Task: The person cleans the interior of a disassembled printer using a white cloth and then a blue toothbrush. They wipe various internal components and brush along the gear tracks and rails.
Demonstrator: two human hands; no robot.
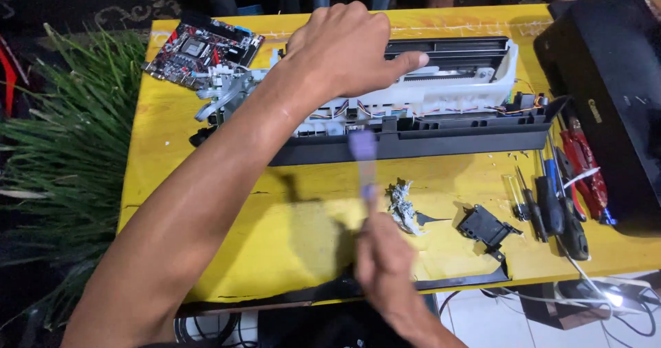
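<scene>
Single head-worn view, looking steeply down from the near edge of the yellow surface [206, 251], facing its far side, close over both forearms, whole surface width in frame, floor tiles [482, 317] at bottom edge

You have no packages, signs or screens before you on the yellow worktop [206, 251]. The only marking in view is a small gold-coloured mark on the top face of the black casing [613, 107] at the right edge of the worktop; it is too small to make out further. The red and black circuit board [200, 48] at the far left corner shows no sticker that can be told apart.
</scene>
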